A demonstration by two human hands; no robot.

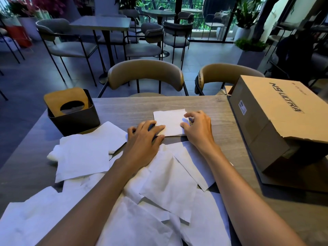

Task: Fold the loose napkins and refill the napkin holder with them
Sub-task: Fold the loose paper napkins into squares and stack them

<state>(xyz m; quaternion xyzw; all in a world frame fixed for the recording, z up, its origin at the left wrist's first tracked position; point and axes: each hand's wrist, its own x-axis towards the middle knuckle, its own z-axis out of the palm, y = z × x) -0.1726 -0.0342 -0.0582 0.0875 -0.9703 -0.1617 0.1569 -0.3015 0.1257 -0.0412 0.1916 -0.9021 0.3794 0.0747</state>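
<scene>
A café room of chairs and tables lies beyond the grey wood table. At its centre sits a folded napkin. The left hand presses its near-left corner with fairly straight fingers; the right hand pinches its right edge with curled fingers. Loose napkins spread across the near side, the holder stands far left, and a box is at right. To fold well, I would align the edges squarely, then run the fingers firmly along the crease before lifting it toward the holder.
</scene>
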